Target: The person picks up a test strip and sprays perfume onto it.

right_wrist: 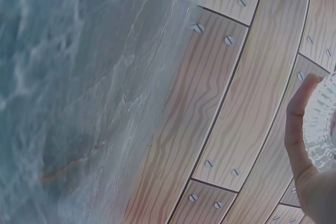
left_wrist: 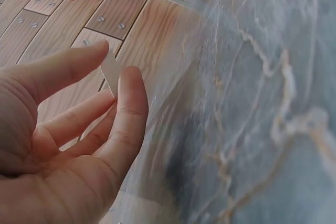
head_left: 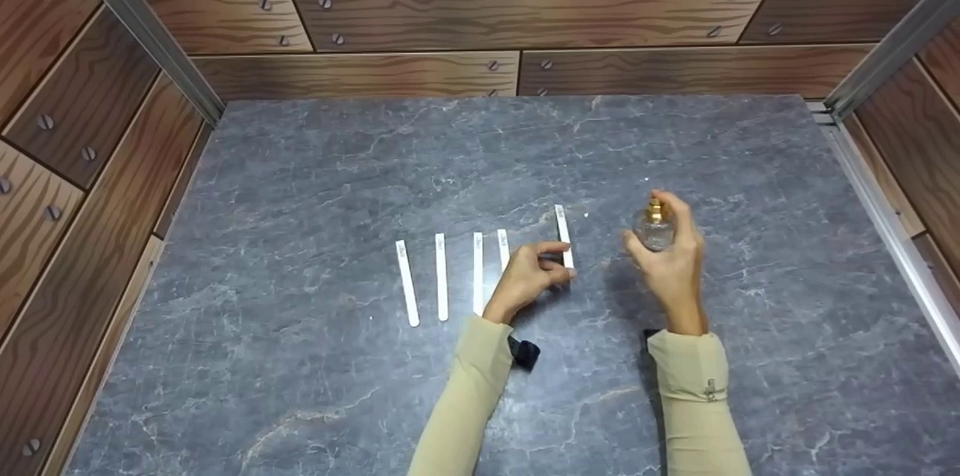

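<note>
My left hand (head_left: 531,275) pinches a white paper strip (head_left: 564,236) near its lower end, between thumb and fingertips. In the left wrist view that strip (left_wrist: 110,74) shows edge-on between thumb and fingers. Off to the right, my right hand (head_left: 675,255) grips a clear glass perfume bottle (head_left: 658,235) with a gold spray top, index finger on the top. The right wrist view shows only the ridged glass of the bottle (right_wrist: 321,124) and part of that hand. Left of the left hand lie more white strips (head_left: 442,277), one (head_left: 503,247) partly hidden by that hand.
A grey marbled tabletop (head_left: 315,184) lies under everything. Wood-patterned panels (head_left: 450,11) rise at the back and both sides, with metal profiles (head_left: 142,26) in the corners. A metal rail (head_left: 889,236) runs along the right edge.
</note>
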